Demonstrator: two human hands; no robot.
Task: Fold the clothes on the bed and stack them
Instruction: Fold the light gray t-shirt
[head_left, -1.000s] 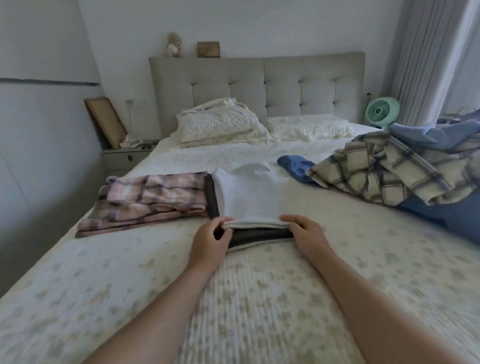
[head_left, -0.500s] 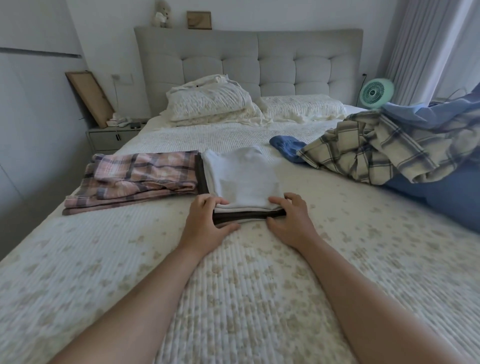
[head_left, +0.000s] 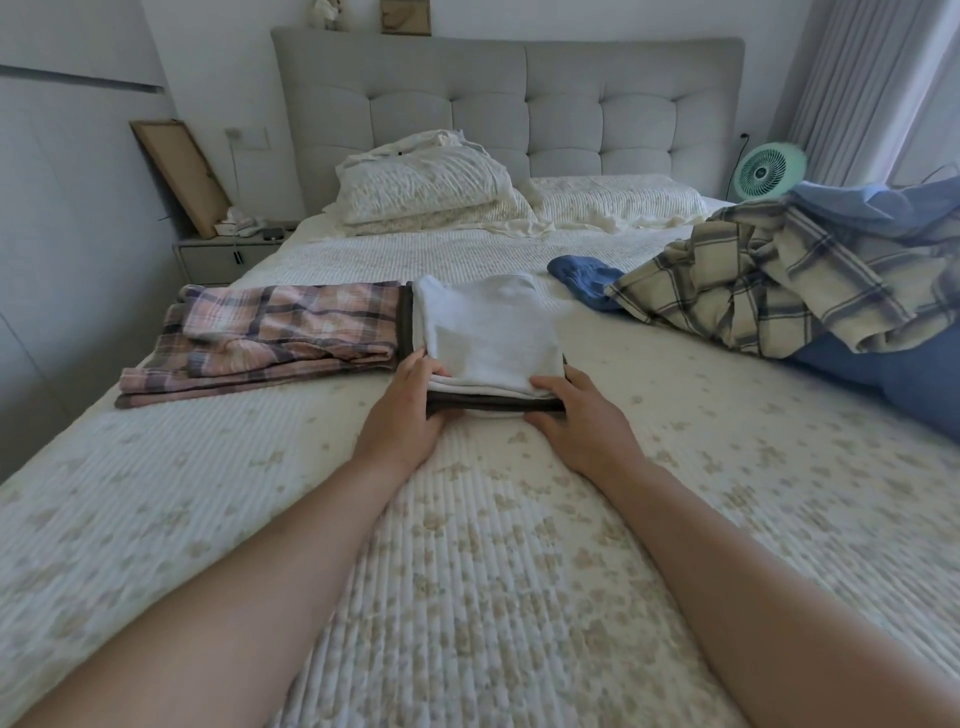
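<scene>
L hand (head_left: 410, 410) & R hand (head_left: 576, 415) grip stack (head_left: 488, 364) near corners, thumbs on top, fingers apparently beneath, prob. to square or shift it. Stack mid-bed (head_left: 467, 571), touching plaid pile (head_left: 270, 338). Unfolded shirts (head_left: 769, 280) right.

Open quilt on the bed (head_left: 467, 597) lies between you and the folded stack (head_left: 488, 338), giving your arms a wide lane in from the near edge. Your left hand (head_left: 410, 410) and right hand (head_left: 582, 415) flank the stack's near corners. On the left, the pink plaid pile (head_left: 270, 332) touches the stack, leaving no gap there. To the right, bare quilt runs up to the heap of check shirt (head_left: 769, 291) and blue cloth (head_left: 584, 275). Beyond the stack, a strip of bed stays free before the pillows (head_left: 426, 187).
</scene>
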